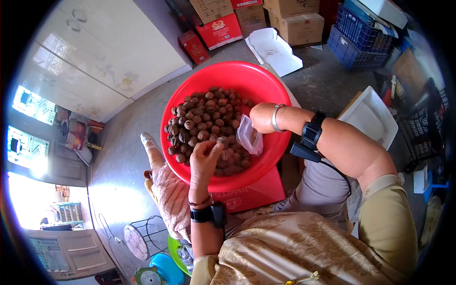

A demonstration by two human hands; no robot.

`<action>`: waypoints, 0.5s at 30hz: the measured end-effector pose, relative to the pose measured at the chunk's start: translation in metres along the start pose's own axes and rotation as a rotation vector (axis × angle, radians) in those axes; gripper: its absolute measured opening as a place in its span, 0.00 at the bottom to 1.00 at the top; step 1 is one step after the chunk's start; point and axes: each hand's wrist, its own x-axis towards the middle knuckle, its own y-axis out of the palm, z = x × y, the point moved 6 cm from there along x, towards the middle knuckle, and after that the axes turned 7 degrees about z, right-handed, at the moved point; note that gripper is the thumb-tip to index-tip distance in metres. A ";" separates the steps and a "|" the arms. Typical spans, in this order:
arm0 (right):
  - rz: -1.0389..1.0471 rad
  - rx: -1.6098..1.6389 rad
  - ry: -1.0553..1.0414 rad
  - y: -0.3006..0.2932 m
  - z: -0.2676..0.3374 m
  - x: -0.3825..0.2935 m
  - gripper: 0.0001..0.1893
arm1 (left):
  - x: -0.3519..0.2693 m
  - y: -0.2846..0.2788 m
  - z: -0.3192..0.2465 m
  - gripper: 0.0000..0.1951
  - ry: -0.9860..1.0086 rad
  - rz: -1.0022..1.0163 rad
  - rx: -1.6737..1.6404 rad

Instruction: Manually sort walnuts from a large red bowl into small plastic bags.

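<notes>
A wide red plastic basin in front of me holds a heap of brown walnuts. Over the near part of the heap, my left hand has its thumb and fingertips pinched at one greyish walnut. Walnuts just below and right of those fingertips look hazy; whether clear film covers them I cannot tell. My right hand reaches in over the basin's right side and grips a small translucent plastic bag by its edge. The bag hangs over the walnuts, with its contents unclear. The fingers of this hand are partly hidden.
Under the basin's near side is a red box. White foam trays lie beyond it and to the right. Cartons and blue crates stand behind. At left are a cabinet, another person's leg and a round stool.
</notes>
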 end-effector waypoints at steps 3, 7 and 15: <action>0.010 0.025 0.027 0.000 0.001 0.001 0.10 | 0.009 0.012 -0.017 0.16 0.044 -0.002 0.150; 0.003 0.045 0.045 0.000 0.000 0.000 0.08 | 0.016 0.030 -0.044 0.15 0.221 -0.028 0.324; 0.012 -0.028 0.019 0.004 0.001 0.004 0.09 | 0.011 -0.005 -0.012 0.13 0.196 -0.178 0.559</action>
